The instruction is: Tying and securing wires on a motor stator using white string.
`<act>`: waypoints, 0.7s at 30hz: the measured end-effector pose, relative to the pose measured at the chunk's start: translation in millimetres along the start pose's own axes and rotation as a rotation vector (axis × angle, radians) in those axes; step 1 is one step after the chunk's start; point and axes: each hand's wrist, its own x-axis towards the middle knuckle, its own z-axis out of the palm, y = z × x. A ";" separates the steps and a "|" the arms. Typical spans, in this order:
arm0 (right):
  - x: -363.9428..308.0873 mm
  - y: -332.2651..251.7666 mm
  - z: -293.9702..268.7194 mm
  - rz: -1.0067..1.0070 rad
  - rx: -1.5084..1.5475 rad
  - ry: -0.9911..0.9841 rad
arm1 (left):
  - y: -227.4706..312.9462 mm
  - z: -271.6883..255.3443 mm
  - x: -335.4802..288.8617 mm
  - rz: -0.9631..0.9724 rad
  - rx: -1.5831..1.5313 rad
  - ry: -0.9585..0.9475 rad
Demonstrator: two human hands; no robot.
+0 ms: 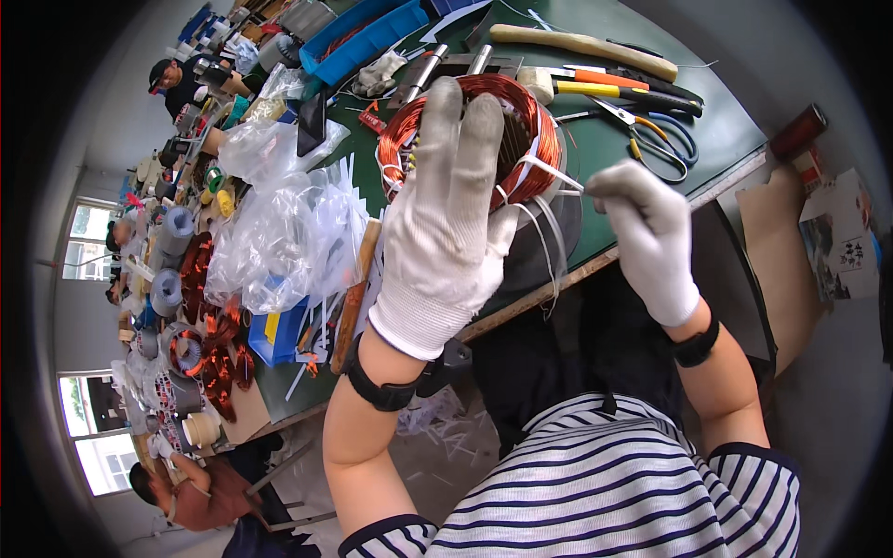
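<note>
A motor stator point(542, 130) with a ring of copper windings sits on the green table, with white ties looped around its coils. My left hand point(437, 232), in a white glove with greyed fingers, rests against it, fingers stretched out over the ring and its opening. To the right, my gloved right hand point(651, 242) is closed, pinching the end of a white tie strip point(558, 173). That strip runs taut from the windings to my fingers. Loose clear strands point(551, 244) hang from the stator's near side. The left palm covers part of the ring.
Scissors point(651, 141), a wooden handle point(584, 48) and a hammer point(614, 91) lie beyond the stator. A blue bin point(372, 39) stands far left. Clear plastic bags point(279, 242) and a wooden stick point(357, 293) lie left. Other people sit farther off, one in a brown top point(209, 493).
</note>
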 end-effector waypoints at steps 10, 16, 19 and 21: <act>10.8 -39.5 -5.0 -0.024 0.179 -0.210 | 7.4 -6.7 3.2 -0.161 0.000 -0.089; 3.2 -12.5 -10.9 -0.020 -0.218 -0.285 | 9.7 -7.0 1.6 -0.162 0.022 -0.077; 6.3 -11.0 -11.1 0.189 0.100 -0.198 | 12.2 -2.9 3.6 -0.176 0.013 -0.080; 8.0 -27.3 -11.5 0.136 0.086 -0.230 | 12.1 -3.3 3.0 -0.194 0.017 -0.090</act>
